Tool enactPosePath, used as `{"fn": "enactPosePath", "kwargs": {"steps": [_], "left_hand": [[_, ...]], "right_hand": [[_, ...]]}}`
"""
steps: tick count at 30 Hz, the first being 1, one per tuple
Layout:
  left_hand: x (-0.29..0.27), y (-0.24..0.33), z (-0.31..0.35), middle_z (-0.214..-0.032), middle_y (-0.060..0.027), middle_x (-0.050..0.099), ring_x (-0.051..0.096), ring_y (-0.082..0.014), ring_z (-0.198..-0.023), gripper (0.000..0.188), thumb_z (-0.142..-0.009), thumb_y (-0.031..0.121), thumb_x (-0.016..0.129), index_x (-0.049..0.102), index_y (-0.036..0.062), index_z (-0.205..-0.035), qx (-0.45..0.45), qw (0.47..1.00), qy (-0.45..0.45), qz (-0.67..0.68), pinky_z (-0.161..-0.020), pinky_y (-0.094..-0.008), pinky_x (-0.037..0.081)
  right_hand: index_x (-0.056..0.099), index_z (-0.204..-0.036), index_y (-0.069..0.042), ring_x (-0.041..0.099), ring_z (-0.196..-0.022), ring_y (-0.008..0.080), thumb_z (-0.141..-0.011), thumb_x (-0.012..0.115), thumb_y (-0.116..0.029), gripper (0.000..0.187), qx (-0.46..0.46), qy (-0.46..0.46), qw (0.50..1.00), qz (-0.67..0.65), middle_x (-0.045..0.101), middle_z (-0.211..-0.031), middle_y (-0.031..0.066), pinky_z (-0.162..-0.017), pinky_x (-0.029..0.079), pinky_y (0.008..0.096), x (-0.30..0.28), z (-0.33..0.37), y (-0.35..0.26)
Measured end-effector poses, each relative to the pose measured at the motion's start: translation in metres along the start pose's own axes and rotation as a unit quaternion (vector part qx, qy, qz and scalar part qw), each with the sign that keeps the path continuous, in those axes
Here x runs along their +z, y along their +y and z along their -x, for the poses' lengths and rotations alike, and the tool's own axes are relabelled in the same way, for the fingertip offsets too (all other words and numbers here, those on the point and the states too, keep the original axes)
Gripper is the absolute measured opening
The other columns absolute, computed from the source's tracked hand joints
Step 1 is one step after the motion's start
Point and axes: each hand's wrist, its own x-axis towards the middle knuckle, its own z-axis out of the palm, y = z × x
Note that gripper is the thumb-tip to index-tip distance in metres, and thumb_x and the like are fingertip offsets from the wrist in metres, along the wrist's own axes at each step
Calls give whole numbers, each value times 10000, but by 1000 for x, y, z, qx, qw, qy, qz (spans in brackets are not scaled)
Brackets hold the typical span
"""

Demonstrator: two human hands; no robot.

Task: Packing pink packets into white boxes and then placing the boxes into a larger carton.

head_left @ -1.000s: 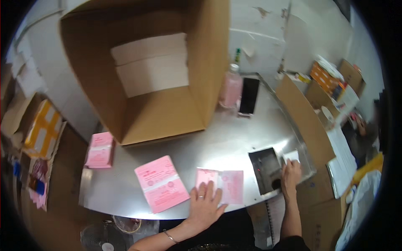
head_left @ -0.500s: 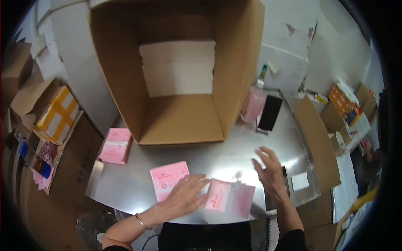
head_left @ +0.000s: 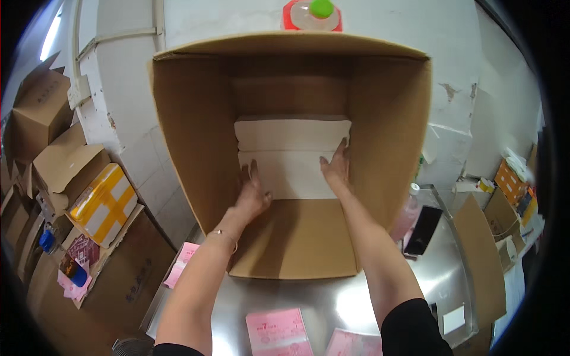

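Observation:
A large brown cardboard box [head_left: 389,136] lies on its side on the metal table [head_left: 320,299], its mouth toward me. White stacked sheets or pads [head_left: 292,135] stand against its back, one layer above another; their exact kind I cannot make out. Both my arms reach deep into the box. My left hand [head_left: 254,194] is at the left edge of the lower white layer, fingers apart. At the right edge is my right hand [head_left: 336,171], fingers spread, thumb toward the middle. Neither hand visibly grips anything. Pink printed packets [head_left: 278,332] lie on the table near me.
Another pink stack [head_left: 181,266] sits left of the box. To the right stand a pink liquid bottle [head_left: 407,215] and a black phone [head_left: 424,230]. A green-capped container [head_left: 313,15] shows above the box. A yellow-taped carton [head_left: 104,204] is at far left.
Both hands have left the pink packets on the table and moved forward into the box, up to the white stack. The view has tilted up.

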Motion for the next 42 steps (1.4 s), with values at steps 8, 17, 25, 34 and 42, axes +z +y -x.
{"fn": "enactPosePath", "kwargs": {"steps": [8,17,25,34,42], "left_hand": [[5,-35,-132,-1605,-267,225,230,-383,-1491,1108,-797,227,758,13,-20,-1579,-89,929,231,275,-1244,-425,121],[-2,-1,-163,-1348,-251,390,408,-429,-1276,903,-730,312,763,319,-70,-1417,-232,957,175,-17,-1031,-535,425],[0,-8,-158,-1300,-219,448,463,-390,-1239,836,-687,368,822,416,-50,-1285,-140,962,224,-68,-991,-479,481],[-3,-28,-159,-1331,-283,427,528,-452,-1148,913,-681,322,811,339,15,-1399,-104,972,188,94,-1003,-514,464],[-22,17,-86,-1346,-291,419,424,-449,-1282,889,-695,228,781,328,21,-1431,-102,923,328,171,-1092,-528,370]], "right_hand": [[416,-1369,130,418,-1324,444,-801,820,-238,788,8,207,972,-113,413,-1421,316,-1088,390,507,32,-84,-4],[558,-1220,150,413,-1222,449,-786,771,-435,759,-44,146,972,177,443,-1251,283,-995,418,533,17,-82,-11],[324,-1445,84,538,-1140,499,-742,779,-423,979,-70,174,982,-33,496,-1288,346,-957,488,526,32,-99,17],[353,-1452,-127,585,-1103,501,-727,774,-369,872,-67,120,990,25,538,-1232,341,-935,496,536,29,-94,12],[407,-1396,-190,554,-1114,474,-688,774,-225,798,-13,208,970,-123,528,-1185,295,-956,455,517,-1,-25,-17]]}}
